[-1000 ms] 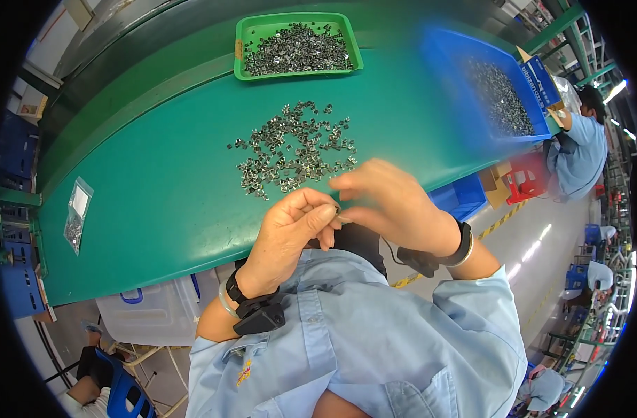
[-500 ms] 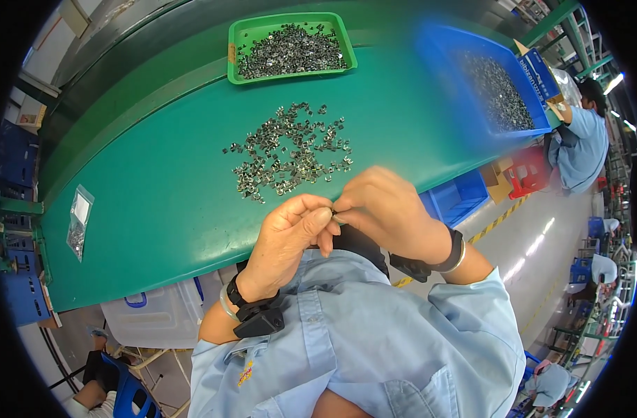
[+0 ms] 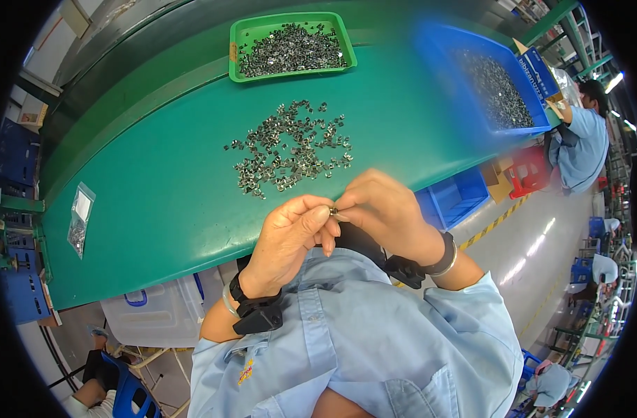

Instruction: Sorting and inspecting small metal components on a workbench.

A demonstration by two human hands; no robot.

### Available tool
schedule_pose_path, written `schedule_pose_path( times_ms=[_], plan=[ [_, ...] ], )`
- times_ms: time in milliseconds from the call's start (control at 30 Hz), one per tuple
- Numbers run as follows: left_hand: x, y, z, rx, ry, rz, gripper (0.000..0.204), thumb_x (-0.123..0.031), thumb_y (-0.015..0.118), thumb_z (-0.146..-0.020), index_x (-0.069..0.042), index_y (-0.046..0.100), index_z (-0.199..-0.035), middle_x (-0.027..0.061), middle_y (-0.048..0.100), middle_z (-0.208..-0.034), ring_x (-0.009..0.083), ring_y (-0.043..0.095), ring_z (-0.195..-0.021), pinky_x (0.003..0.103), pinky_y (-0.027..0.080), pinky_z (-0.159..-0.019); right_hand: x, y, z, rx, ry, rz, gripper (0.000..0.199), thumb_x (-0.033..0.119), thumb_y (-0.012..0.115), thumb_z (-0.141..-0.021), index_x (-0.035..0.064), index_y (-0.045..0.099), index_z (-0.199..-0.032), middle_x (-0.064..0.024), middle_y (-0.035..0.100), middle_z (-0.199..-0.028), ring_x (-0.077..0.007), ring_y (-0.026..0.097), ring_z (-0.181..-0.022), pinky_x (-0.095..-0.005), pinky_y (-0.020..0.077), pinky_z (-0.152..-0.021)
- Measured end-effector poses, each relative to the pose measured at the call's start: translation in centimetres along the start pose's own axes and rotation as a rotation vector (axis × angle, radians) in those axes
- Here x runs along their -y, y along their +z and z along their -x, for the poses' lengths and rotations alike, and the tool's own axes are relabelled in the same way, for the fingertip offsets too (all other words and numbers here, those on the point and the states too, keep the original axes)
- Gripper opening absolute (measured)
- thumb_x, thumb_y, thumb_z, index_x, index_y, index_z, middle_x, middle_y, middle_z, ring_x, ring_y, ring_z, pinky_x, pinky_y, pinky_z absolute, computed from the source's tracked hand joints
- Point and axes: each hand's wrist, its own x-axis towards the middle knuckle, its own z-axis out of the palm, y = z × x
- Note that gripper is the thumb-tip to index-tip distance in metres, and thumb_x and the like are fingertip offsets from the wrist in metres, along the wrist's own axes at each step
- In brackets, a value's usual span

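My left hand (image 3: 291, 233) and my right hand (image 3: 381, 212) meet at the near edge of the green table. Both pinch one small metal part (image 3: 333, 211) between thumbs and fingertips; its exact kind is too small to make out. Just beyond my fingers, a loose pile of small shiny metal parts (image 3: 284, 150) is spread over the green tabletop (image 3: 158, 188). Behind the pile stands a green tray (image 3: 233, 68) heaped with similar small dark and silver parts.
A large blue bin (image 3: 444, 70) with many small parts stands at the right. On the table's left lies a clear plastic bag (image 3: 80, 219). Below the right edge is another blue bin (image 3: 465, 202). A co-worker (image 3: 583, 146) in light blue is at the far right.
My hands stay together at the same spot, the small metal part showing slightly more between the fingertips. My right wrist has shifted slightly to the left.
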Motion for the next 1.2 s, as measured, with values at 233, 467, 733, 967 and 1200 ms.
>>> schedule_pose_path(
  times_ms=[233,467,733,967,1200],
  plan=[
    [0.0,0.5,0.4,-0.017,0.03,-0.052,0.019,-0.019,0.051,-0.094,-0.001,0.053,-0.101,0.0106,0.061,-0.082,0.0159,0.059,-0.064,0.028,0.049,-0.057,0.1,0.3,0.2,-0.035,-0.063,0.079,0.021,0.0,0.073,-0.068,0.0046,0.061,-0.086,-0.0066,0.06,-0.079,-0.0221,0.058,-0.072,-0.031,0.047,-0.061],
    [0.2,0.3,0.4,0.001,0.032,-0.09,0.016,-0.019,0.053,-0.094,-0.003,0.052,-0.096,0.0086,0.061,-0.083,0.0141,0.059,-0.065,0.027,0.048,-0.058,0.1,0.4,0.5,-0.029,-0.094,0.088,0.021,0.0,0.073,-0.068,0.0048,0.062,-0.085,-0.0066,0.06,-0.079,-0.0218,0.058,-0.071,-0.0309,0.047,-0.06],
    [1.4,-0.3,-0.3,0.122,0.045,0.105,0.016,-0.019,0.055,-0.092,-0.005,0.048,-0.089,0.0078,0.058,-0.077,0.0159,0.057,-0.059,0.029,0.046,-0.053,0.3,0.8,1.2,-0.031,-0.01,-0.035,0.02,0.0,0.072,-0.07,0.0048,0.063,-0.086,-0.0064,0.06,-0.08,-0.0215,0.058,-0.073,-0.0306,0.0474,-0.061],
    [1.6,-0.5,-0.6,0.15,0.009,0.138,0.015,-0.019,0.056,-0.092,-0.006,0.048,-0.089,0.007,0.057,-0.076,0.0157,0.053,-0.056,0.029,0.043,-0.052,0.1,0.8,1.6,-0.04,0.017,-0.036,0.021,-0.001,0.072,-0.07,0.0043,0.062,-0.088,-0.006,0.061,-0.081,-0.0208,0.059,-0.074,-0.0302,0.0474,-0.062],
    [1.1,0.5,0.1,0.053,0.033,0.09,0.014,-0.02,0.053,-0.094,-0.006,0.049,-0.096,0.0056,0.058,-0.077,0.0142,0.051,-0.056,0.03,0.04,-0.05,-0.2,0.9,1.6,-0.058,-0.023,-0.004,0.02,-0.001,0.071,-0.071,0.0046,0.061,-0.088,-0.0059,0.061,-0.081,-0.0203,0.058,-0.073,-0.0295,0.0469,-0.062]
  ],
)
